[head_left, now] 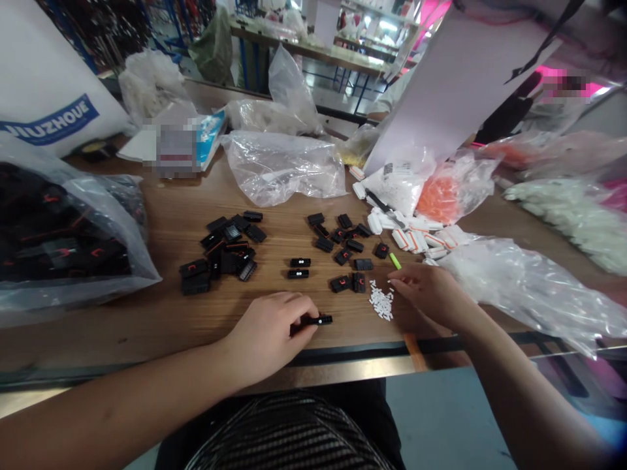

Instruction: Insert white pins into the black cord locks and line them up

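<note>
Near the table's front edge, my left hand [275,331] is closed around a small black plastic block [323,320] with a white dot on its upper side. My right hand [434,294] is at the right edge of a pile of tiny white plastic pieces [381,301], fingers pinched together. Whatever lies between those fingertips is too small to make out. Just beyond them is a yellow-green stick [394,261]. Two black blocks with white dots [299,262] lie in front of my left hand. More black blocks [343,238], some with orange marks, are scattered behind the white pile.
A heap of black blocks [228,245] lies left of centre, beside a large clear bag of black parts [63,241]. White-and-orange pieces [416,238] are piled at the right, near a bag of orange parts [443,196]. A clear plastic bag [287,166] lies at the back.
</note>
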Action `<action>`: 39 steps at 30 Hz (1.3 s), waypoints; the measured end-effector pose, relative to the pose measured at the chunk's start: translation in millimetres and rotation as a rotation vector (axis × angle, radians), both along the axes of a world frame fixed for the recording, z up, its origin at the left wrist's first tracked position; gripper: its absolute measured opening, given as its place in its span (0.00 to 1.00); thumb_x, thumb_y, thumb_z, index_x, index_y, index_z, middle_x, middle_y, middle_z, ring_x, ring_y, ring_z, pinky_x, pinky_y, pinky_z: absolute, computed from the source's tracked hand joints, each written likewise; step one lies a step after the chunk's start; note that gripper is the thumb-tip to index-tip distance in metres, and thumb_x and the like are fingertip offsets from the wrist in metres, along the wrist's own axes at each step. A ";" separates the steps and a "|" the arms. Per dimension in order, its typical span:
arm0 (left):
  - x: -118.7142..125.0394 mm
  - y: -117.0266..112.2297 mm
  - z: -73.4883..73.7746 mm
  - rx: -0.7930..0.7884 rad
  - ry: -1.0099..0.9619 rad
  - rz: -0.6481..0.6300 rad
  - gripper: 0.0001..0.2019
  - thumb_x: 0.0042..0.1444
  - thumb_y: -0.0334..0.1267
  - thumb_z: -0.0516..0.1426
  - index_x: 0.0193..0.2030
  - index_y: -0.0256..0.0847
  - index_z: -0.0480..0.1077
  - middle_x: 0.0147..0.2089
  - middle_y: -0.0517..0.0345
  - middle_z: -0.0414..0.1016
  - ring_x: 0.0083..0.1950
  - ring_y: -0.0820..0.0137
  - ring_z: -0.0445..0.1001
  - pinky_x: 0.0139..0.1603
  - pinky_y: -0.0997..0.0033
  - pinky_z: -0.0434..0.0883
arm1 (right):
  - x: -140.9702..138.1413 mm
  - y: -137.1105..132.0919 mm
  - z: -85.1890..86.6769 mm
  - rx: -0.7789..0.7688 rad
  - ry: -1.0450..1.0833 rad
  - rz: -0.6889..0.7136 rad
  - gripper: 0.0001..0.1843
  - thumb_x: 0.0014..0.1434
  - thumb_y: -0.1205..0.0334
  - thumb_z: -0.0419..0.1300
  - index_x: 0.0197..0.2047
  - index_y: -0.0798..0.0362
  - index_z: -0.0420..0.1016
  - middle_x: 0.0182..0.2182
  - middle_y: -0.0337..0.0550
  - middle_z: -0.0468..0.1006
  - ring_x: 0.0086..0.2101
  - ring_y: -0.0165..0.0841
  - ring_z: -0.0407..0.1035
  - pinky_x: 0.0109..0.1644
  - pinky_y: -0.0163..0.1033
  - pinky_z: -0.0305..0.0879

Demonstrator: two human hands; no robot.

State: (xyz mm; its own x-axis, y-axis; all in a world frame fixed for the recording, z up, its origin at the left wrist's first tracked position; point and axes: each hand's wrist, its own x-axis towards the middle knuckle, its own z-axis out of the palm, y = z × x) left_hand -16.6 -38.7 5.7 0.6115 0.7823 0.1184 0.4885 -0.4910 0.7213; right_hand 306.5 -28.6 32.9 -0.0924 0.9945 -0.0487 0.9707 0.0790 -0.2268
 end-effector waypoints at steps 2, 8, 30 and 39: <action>0.0 0.1 -0.4 0.000 -0.001 -0.002 0.04 0.56 0.30 0.61 0.37 0.42 0.72 0.32 0.62 0.73 0.32 0.71 0.71 0.31 0.72 0.66 | 3.9 0.6 -2.7 0.003 0.003 -0.024 0.11 0.58 0.56 0.57 0.33 0.48 0.81 0.27 0.41 0.81 0.26 0.35 0.72 0.31 0.38 0.60; -0.4 -0.1 0.9 -0.004 0.014 0.004 0.04 0.55 0.30 0.61 0.37 0.42 0.72 0.32 0.63 0.73 0.31 0.72 0.71 0.32 0.72 0.66 | 4.8 0.4 -8.0 0.024 0.014 -0.002 0.13 0.59 0.54 0.57 0.33 0.50 0.81 0.23 0.39 0.80 0.23 0.33 0.70 0.28 0.36 0.58; 0.3 0.7 -2.7 0.037 -0.030 -0.008 0.05 0.55 0.29 0.62 0.37 0.41 0.72 0.31 0.64 0.72 0.30 0.72 0.70 0.32 0.72 0.64 | -17.9 -2.4 1.2 0.040 0.061 -0.020 0.11 0.57 0.57 0.60 0.25 0.51 0.76 0.18 0.37 0.75 0.20 0.30 0.66 0.26 0.35 0.55; -1.6 0.2 -3.0 0.014 0.003 -0.012 0.04 0.56 0.31 0.62 0.37 0.42 0.71 0.31 0.64 0.73 0.32 0.71 0.70 0.34 0.71 0.63 | -105.8 -30.5 8.1 -0.087 0.474 0.369 0.08 0.65 0.61 0.57 0.34 0.51 0.74 0.27 0.37 0.72 0.28 0.28 0.66 0.35 0.34 0.61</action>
